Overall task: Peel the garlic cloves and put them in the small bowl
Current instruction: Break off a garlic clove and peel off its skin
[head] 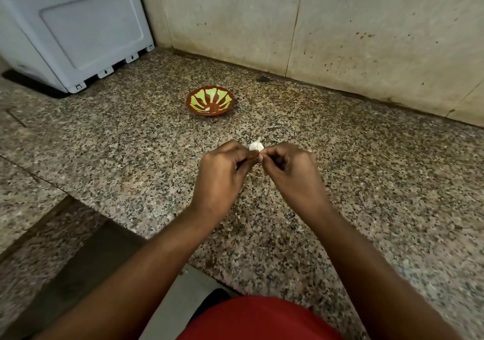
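At centre frame, the left hand (222,168) and right hand (290,166) pinch the garlic (256,146) between their fingertips; the small bowl (210,101) sits above them, apart.

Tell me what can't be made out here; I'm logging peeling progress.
Head view, the only one:
- Garlic: mostly hidden by the fingertips of the left hand and right hand; how much skin is off is unclear.
- Bowl: one pale bit inside, too small to tell if it is a peeled clove.
- Grey appliance: cut off by the left and top edges.
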